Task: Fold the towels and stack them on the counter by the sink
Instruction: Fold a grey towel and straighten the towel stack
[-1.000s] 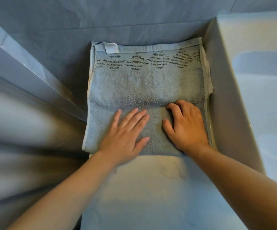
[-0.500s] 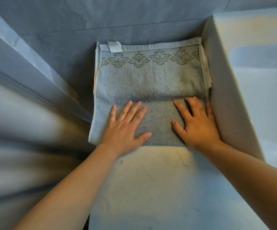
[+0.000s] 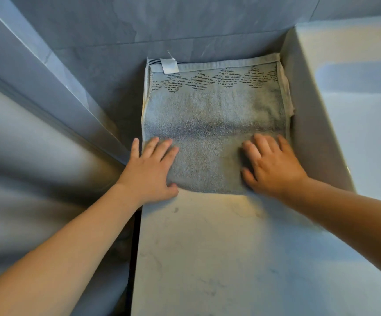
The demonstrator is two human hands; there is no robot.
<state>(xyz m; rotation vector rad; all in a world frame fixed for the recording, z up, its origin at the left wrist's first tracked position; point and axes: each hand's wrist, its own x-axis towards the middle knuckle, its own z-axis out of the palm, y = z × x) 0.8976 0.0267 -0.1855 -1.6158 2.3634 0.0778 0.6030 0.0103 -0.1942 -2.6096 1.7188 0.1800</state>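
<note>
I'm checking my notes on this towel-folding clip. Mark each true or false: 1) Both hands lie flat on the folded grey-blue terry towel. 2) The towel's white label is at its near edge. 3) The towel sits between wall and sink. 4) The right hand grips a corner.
1) True: the left hand and right hand rest flat on the folded grey-blue terry towel.
2) False: the white label is at the far edge, by the tiled wall.
3) True: it lies on the pale counter beside the white sink.
4) False: its fingers lie straight, pressing.
</note>
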